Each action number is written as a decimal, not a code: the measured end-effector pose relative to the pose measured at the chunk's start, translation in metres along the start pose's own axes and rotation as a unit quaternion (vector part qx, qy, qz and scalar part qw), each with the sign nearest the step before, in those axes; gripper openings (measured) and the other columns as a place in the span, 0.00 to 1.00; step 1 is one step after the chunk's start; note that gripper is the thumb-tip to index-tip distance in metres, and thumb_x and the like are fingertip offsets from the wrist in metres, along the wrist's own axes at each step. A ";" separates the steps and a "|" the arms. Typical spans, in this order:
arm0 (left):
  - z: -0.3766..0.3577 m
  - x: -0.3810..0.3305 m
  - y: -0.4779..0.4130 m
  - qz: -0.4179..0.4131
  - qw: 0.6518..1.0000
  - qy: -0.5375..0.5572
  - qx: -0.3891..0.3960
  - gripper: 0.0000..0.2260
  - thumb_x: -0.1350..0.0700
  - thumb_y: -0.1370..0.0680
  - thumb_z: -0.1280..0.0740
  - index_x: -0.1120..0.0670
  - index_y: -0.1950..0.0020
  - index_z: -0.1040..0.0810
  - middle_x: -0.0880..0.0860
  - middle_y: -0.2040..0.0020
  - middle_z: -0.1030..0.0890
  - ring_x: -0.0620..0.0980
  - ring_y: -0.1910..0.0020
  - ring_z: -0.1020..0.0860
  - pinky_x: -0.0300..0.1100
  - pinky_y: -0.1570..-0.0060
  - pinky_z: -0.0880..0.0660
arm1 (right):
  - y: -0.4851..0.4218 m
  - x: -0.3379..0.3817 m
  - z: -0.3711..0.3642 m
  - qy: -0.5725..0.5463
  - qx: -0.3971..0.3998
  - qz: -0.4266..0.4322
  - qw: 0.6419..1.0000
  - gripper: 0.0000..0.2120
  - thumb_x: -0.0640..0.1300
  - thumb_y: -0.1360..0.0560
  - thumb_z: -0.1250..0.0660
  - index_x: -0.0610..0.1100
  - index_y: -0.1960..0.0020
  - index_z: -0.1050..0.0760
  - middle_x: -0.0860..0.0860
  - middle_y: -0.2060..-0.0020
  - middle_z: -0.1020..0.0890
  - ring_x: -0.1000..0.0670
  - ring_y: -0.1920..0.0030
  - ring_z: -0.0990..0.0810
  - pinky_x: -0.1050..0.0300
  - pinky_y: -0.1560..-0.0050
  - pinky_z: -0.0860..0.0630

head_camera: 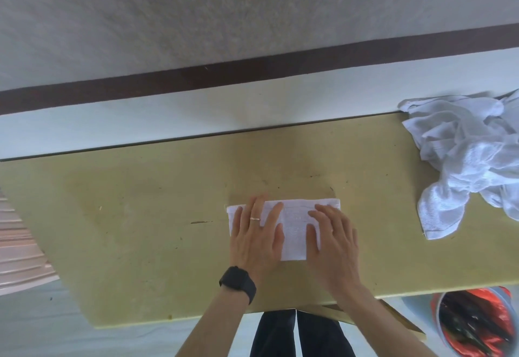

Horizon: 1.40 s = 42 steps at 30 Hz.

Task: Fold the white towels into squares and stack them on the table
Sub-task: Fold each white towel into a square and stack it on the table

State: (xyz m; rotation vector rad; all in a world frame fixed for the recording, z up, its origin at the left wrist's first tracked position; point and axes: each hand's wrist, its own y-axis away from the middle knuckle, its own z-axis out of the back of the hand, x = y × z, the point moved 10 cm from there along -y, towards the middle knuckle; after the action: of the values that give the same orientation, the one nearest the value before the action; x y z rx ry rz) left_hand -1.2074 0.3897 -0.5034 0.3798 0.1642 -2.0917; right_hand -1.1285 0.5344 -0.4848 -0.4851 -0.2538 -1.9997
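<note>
A white towel [295, 221], folded into a rectangle, lies flat on the yellow-green table [140, 216] near its middle. My left hand [257, 235], with a ring and a black wrist watch, presses flat on the towel's left half with straight fingers. My right hand [332, 241] presses flat on the right half, fingers spread. A strip of towel shows between the two hands. A heap of crumpled white towels [466, 154] lies at the table's right end, apart from both hands.
The table's far edge meets a white wall base with a dark brown stripe [252, 70]. An orange-lined bin [477, 325] stands on the floor at the lower right, below the table's near edge. Ribbed pale boards [19, 247] lie at the left.
</note>
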 end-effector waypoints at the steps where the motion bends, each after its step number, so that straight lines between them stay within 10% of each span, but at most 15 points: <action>1: -0.009 -0.001 0.004 0.008 1.000 -0.003 0.021 0.21 0.49 0.22 0.40 0.46 0.28 0.32 0.55 0.26 0.34 0.58 0.27 0.35 0.56 0.29 0.41 | 0.008 0.004 -0.010 0.007 0.013 0.004 1.000 0.19 0.49 0.20 0.44 0.43 0.34 0.26 0.48 0.32 0.25 0.46 0.30 0.31 0.48 0.33 0.34; 6: -0.039 0.020 0.013 0.068 0.992 -0.032 0.099 0.25 0.40 0.18 0.50 0.40 0.20 0.46 0.52 0.19 0.49 0.57 0.20 0.49 0.58 0.24 0.56 | 0.020 -0.013 -0.053 0.044 0.112 -0.050 0.991 0.30 0.55 0.18 0.52 0.44 0.19 0.51 0.48 0.20 0.48 0.50 0.20 0.51 0.45 0.22 0.53; 15: -0.038 0.025 0.017 0.057 0.991 -0.036 0.116 0.28 0.37 0.19 0.51 0.39 0.20 0.53 0.50 0.18 0.56 0.55 0.20 0.57 0.59 0.24 0.60 | 0.018 -0.022 -0.049 0.094 0.146 0.006 0.985 0.35 0.62 0.20 0.49 0.46 0.19 0.51 0.51 0.19 0.52 0.50 0.20 0.54 0.38 0.23 0.57; 22: -0.001 0.040 0.024 0.061 0.996 -0.064 0.025 0.18 0.49 0.22 0.42 0.44 0.33 0.26 0.51 0.34 0.25 0.56 0.39 0.25 0.53 0.39 0.34 | -0.015 -0.014 -0.036 0.097 0.122 0.014 0.988 0.24 0.58 0.19 0.49 0.48 0.28 0.32 0.52 0.21 0.43 0.52 0.21 0.49 0.35 0.24 0.54; 29: 0.013 0.026 0.041 0.033 0.997 -0.046 0.052 0.14 0.50 0.22 0.42 0.44 0.42 0.21 0.48 0.62 0.19 0.54 0.62 0.24 0.46 0.58 0.29 | -0.071 0.052 -0.059 0.141 0.182 0.144 0.962 0.23 0.59 0.20 0.50 0.62 0.27 0.33 0.49 0.20 0.46 0.43 0.21 0.56 0.36 0.25 0.57; 35: 0.017 0.012 0.069 -0.029 0.998 -0.055 0.021 0.16 0.48 0.22 0.40 0.48 0.37 0.22 0.55 0.40 0.21 0.57 0.46 0.22 0.51 0.47 0.24 | 0.000 0.041 -0.022 0.014 0.098 0.179 0.979 0.21 0.50 0.20 0.40 0.45 0.30 0.26 0.48 0.26 0.31 0.47 0.23 0.38 0.41 0.29 0.36; 42: -0.024 -0.001 0.116 -0.180 0.978 -0.043 0.095 0.29 0.38 0.24 0.33 0.53 0.28 0.26 0.51 0.25 0.31 0.53 0.25 0.34 0.57 0.29 0.36 | 0.095 -0.012 -0.016 0.075 0.152 0.249 0.953 0.37 0.64 0.26 0.32 0.41 0.26 0.32 0.47 0.24 0.34 0.48 0.25 0.35 0.40 0.28 0.35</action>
State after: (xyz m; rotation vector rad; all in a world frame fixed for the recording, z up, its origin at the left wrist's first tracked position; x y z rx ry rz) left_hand -1.1032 0.3365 -0.5217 0.3935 -0.0218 -2.4876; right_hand -1.0430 0.4939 -0.5075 -0.1735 -0.3055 -1.4604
